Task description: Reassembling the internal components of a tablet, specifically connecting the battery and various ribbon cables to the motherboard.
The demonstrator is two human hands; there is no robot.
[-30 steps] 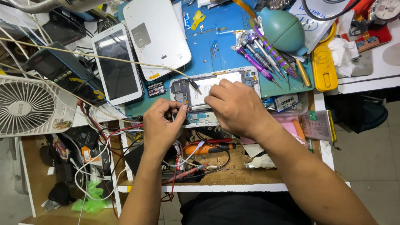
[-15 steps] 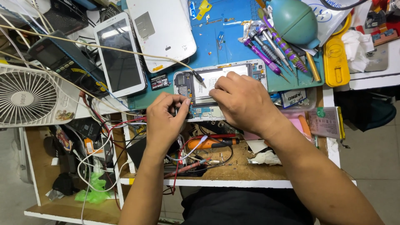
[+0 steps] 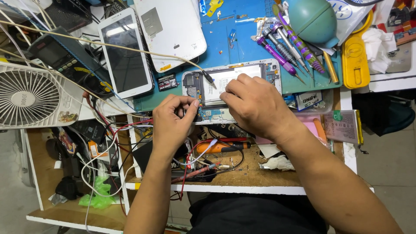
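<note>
An opened phone (image 3: 229,78) lies back-up on the blue work mat (image 3: 234,39), its white battery and circuit parts exposed. My right hand (image 3: 255,104) rests over the phone's lower half, fingers pressing on its white middle. My left hand (image 3: 173,119) sits at the phone's lower left corner, thumb and fingers pinched together at a small part there; what it pinches is too small to tell. A thin probe on a cable (image 3: 208,78) touches the phone's upper left.
A white tablet (image 3: 125,52) and a white back cover (image 3: 173,26) lie at the upper left, a small fan (image 3: 30,95) at far left. Screwdrivers (image 3: 286,47), a teal blower bulb (image 3: 312,19) and a yellow case (image 3: 355,56) lie at right. Tangled wires fill the lower shelf (image 3: 208,160).
Both hands stay on the opened phone. My left fingers have drawn closer into a pinch at the phone's lower left corner. The view has shifted slightly.
</note>
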